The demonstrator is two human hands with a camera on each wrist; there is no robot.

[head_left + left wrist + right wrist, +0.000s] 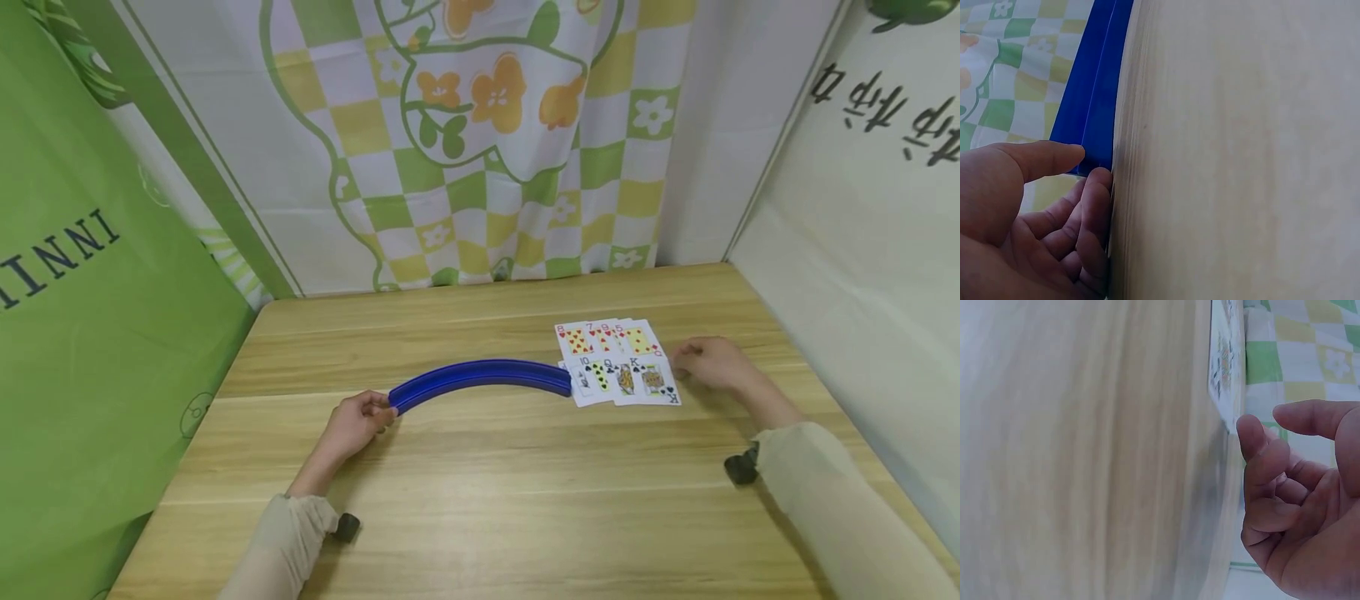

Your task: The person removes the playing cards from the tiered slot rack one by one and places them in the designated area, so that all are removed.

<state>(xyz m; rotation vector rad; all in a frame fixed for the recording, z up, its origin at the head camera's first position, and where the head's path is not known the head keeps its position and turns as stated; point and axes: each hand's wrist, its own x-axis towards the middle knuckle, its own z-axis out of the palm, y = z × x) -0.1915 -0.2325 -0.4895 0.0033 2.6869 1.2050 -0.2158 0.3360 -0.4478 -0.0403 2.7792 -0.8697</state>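
A blue curved playing card holder [480, 374] lies on the table, an arc with a long groove. My left hand [358, 423] pinches its left end between thumb and fingers; in the left wrist view the thumb [1054, 157] rests over that end of the holder [1099, 94]. The holder's right end meets a spread of playing cards [622, 364], face up in two overlapping rows, red cards behind and black ones in front. Just right of the cards is my right hand [712, 364], fingers loosely bent. In the right wrist view, nothing lies between its thumb and fingers [1266, 465].
The wooden table [480, 500] reaches back to a checked curtain [510, 192]. Green cloth [90, 350] hangs along the left side, white cloth [855, 250] along the right. A small black device [742, 465] is at the right wrist, another [347, 528] at the left.
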